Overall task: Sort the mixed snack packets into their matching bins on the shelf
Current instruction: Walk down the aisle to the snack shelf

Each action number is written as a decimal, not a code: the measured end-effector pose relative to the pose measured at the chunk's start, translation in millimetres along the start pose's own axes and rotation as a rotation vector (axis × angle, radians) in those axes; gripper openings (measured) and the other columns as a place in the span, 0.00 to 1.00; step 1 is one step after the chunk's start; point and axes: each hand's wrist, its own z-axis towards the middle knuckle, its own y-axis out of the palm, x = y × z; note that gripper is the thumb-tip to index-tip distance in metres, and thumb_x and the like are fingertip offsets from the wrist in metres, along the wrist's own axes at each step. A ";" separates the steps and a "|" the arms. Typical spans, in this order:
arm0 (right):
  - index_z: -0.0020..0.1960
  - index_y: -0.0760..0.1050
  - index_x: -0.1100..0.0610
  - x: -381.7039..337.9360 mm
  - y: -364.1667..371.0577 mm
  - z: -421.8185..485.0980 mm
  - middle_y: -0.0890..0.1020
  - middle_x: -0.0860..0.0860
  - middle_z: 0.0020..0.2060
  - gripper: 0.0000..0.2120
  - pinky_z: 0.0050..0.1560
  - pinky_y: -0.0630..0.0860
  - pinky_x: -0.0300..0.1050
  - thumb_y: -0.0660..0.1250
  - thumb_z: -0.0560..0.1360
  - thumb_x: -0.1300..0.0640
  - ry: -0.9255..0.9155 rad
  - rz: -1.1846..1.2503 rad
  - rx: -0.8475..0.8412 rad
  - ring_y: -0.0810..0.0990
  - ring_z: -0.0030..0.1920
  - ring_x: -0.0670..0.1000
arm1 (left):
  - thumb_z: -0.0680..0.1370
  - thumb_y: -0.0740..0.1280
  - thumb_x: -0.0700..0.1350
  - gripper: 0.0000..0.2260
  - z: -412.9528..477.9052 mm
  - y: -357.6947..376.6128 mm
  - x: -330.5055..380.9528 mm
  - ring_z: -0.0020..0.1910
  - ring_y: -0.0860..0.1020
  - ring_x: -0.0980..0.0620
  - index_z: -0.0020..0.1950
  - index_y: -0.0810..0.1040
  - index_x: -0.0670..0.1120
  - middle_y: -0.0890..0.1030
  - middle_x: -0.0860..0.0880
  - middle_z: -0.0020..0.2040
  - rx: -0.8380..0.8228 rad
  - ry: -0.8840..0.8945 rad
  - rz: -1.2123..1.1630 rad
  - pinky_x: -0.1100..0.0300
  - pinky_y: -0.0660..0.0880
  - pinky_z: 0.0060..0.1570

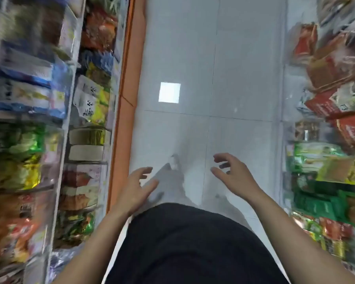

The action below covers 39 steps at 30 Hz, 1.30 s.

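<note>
I look straight down an aisle, and the picture is blurred by motion. My left hand (136, 186) and my right hand (233, 174) hang over the grey tiled floor (193, 58), both empty with fingers loosely spread. Clear bins of snack packets line the left shelf (49, 119): blue-and-white packets (27, 78), green and yellow packets (16, 160), orange-red packets (14, 228). On the right stand bins with red-brown packets (334, 64) and green packets (324, 203). Neither hand touches a packet or a bin.
An orange base strip (124, 99) runs along the foot of the left shelf. A bright square reflection of a light (169, 92) lies on the floor. My dark shirt (193, 247) and grey trouser leg (168, 181) fill the lower middle.
</note>
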 end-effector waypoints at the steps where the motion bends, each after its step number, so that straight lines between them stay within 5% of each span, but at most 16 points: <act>1: 0.65 0.72 0.41 -11.7 -7.1 12.5 0.76 0.33 0.56 0.18 0.51 0.71 0.33 0.68 0.76 0.44 0.010 0.015 0.014 0.76 0.54 0.36 | 0.74 0.68 0.62 0.23 20.9 -13.5 14.8 0.55 0.73 0.72 0.67 0.75 0.57 0.76 0.64 0.62 -0.002 0.025 -0.004 0.73 0.68 0.49; 6: 0.64 0.74 0.42 -56.8 -66.6 64.6 0.78 0.35 0.56 0.18 0.49 0.71 0.33 0.70 0.75 0.46 0.139 0.070 0.073 0.77 0.53 0.36 | 0.67 0.63 0.68 0.30 125.7 -61.5 127.3 0.56 0.76 0.65 0.66 0.76 0.55 0.77 0.62 0.60 -0.069 0.085 -0.008 0.58 0.73 0.59; 11: 0.58 0.72 0.36 -72.8 -133.6 139.2 0.78 0.35 0.56 0.14 0.46 0.71 0.33 0.69 0.75 0.46 0.199 0.104 0.114 0.76 0.51 0.32 | 0.72 0.66 0.64 0.23 233.5 -73.2 227.9 0.56 0.74 0.68 0.66 0.74 0.59 0.76 0.65 0.60 -0.143 0.161 0.035 0.63 0.72 0.57; 15: 0.63 0.73 0.42 -93.5 -197.6 221.2 0.77 0.36 0.57 0.16 0.47 0.71 0.34 0.69 0.76 0.47 0.175 0.095 0.082 0.76 0.53 0.36 | 0.74 0.68 0.61 0.21 303.7 -88.7 288.2 0.56 0.75 0.67 0.66 0.75 0.57 0.76 0.64 0.60 -0.109 0.132 0.046 0.63 0.72 0.56; 26: 0.65 0.74 0.46 -253.8 -332.7 467.5 0.78 0.40 0.57 0.18 0.48 0.71 0.36 0.69 0.76 0.47 -0.001 0.006 -0.014 0.77 0.54 0.41 | 0.77 0.70 0.54 0.19 448.0 -193.8 360.8 0.55 0.77 0.61 0.66 0.77 0.50 0.79 0.56 0.60 0.030 -0.029 -0.005 0.60 0.74 0.56; 34: 0.64 0.74 0.44 -336.9 -410.0 608.3 0.78 0.39 0.56 0.17 0.47 0.69 0.31 0.70 0.76 0.48 0.087 0.030 0.045 0.76 0.53 0.38 | 0.75 0.67 0.61 0.22 643.5 -267.9 483.1 0.54 0.76 0.65 0.66 0.76 0.54 0.78 0.61 0.60 -0.059 0.072 0.014 0.64 0.73 0.53; 39: 0.62 0.76 0.45 -354.8 -476.0 677.0 0.79 0.40 0.55 0.16 0.51 0.74 0.41 0.70 0.75 0.49 0.183 0.084 0.106 0.79 0.53 0.43 | 0.72 0.65 0.65 0.26 758.0 -295.6 595.7 0.56 0.76 0.64 0.67 0.75 0.55 0.77 0.63 0.60 -0.138 0.141 0.024 0.60 0.74 0.58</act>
